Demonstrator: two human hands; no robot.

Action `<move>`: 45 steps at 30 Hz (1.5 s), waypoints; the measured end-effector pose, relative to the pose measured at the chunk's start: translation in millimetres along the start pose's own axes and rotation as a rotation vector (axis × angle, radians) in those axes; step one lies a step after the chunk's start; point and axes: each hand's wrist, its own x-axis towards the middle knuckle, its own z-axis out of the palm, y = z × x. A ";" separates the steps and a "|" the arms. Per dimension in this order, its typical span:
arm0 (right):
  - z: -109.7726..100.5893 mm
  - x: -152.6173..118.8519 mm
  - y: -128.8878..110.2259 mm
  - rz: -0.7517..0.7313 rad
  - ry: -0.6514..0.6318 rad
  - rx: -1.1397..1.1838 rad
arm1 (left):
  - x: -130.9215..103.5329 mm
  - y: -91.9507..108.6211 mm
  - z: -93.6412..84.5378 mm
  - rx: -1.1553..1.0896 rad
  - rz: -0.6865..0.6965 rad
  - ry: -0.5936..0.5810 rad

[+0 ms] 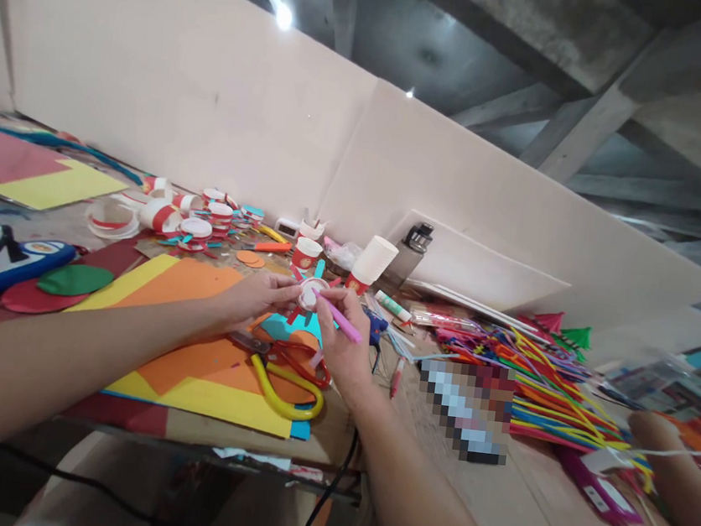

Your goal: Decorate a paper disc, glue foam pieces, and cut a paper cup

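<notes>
My left hand [261, 297] pinches a small round piece cut from a paper cup [311, 292], with a white disc face and red and turquoise strips sticking out around it. In my right hand [345, 343] is a pink pen [347, 323], its tip end close to the white face; whether it touches cannot be made out. Below the hands lie scissors with yellow handles [289, 410] and a red-handled tool [314, 363], partly hidden. Beneath them are orange card [200, 360] and yellow card [226, 405].
Similar cup pieces [194, 233] are grouped at the back left. A paper cup stack [376, 262], glue stick [393, 306] and dark bottle [411, 253] stand or lie behind. Colourful pipe cleaners [562, 405] cover the right, near another person's arm [685, 487]. A black cable [343, 465] hangs in front.
</notes>
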 end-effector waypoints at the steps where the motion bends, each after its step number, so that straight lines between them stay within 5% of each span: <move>1: 0.2 0.0 -0.1 -0.005 -0.003 -0.003 | -0.2 0.0 0.6 -0.008 -0.001 0.006; 45: 2.1 -0.3 -2.2 -0.033 0.020 -0.046 | -2.7 3.3 4.4 0.113 0.021 -0.034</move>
